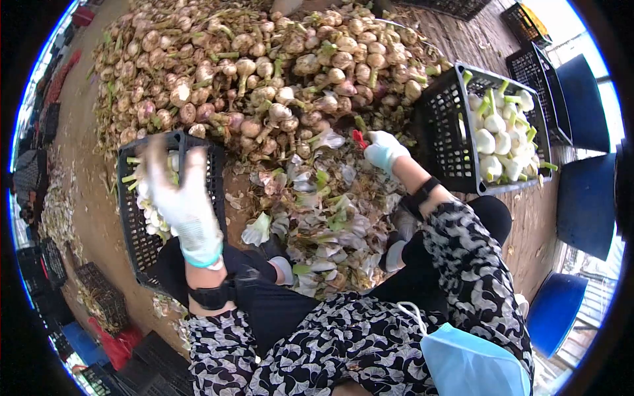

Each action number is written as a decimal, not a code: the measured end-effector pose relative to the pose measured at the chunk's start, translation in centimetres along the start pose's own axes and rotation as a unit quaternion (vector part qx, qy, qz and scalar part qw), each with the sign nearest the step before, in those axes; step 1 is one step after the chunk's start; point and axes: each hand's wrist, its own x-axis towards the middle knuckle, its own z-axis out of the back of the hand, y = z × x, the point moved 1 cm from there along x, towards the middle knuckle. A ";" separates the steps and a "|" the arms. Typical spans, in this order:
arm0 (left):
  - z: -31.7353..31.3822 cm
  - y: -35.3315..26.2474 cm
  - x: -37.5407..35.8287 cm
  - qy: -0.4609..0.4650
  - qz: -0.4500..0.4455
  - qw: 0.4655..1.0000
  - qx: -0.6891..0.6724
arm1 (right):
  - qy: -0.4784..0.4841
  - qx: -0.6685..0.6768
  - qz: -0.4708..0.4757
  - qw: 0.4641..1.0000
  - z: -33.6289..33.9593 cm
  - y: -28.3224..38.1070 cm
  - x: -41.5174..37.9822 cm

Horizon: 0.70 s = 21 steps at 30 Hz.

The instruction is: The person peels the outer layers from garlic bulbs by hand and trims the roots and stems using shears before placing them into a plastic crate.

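Note:
My left hand (181,198), in a white glove, is over the black crate (132,231) on the left, its fingers spread and blurred by motion. Peeled white garlic (150,218) lies in that crate, partly hidden behind the hand. In my gloved right hand (385,152) is a small red-handled tool (359,139), held at the lower edge of the heap of unpeeled garlic (264,72). The tool's far end is hard to make out. Below both hands, loose skins and leaves (330,224) cover the floor between my feet.
A black crate (446,125) full of peeled garlic stands at the right, close to my right forearm. Behind it are another black crate (538,86) and blue barrels (584,204). A light blue mask (472,363) hangs near my lap. More crates (102,297) stand at the far left.

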 end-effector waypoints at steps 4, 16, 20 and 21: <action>-1.6 -0.3 -0.7 0.104 0.203 0.942 -0.246 | 0.001 0.004 -0.019 1.000 -3.5 3.6 4.8; -1.8 -0.8 -1.3 0.155 0.347 0.839 -0.389 | -0.120 -0.092 0.043 0.988 -15.2 9.1 8.0; -2.1 -0.4 -1.3 0.163 0.318 0.852 -0.382 | -0.069 -0.213 0.101 0.969 -14.7 10.2 5.4; -2.2 -0.5 -1.4 0.164 0.326 0.838 -0.406 | -0.101 -0.173 0.123 0.972 -15.7 9.7 6.1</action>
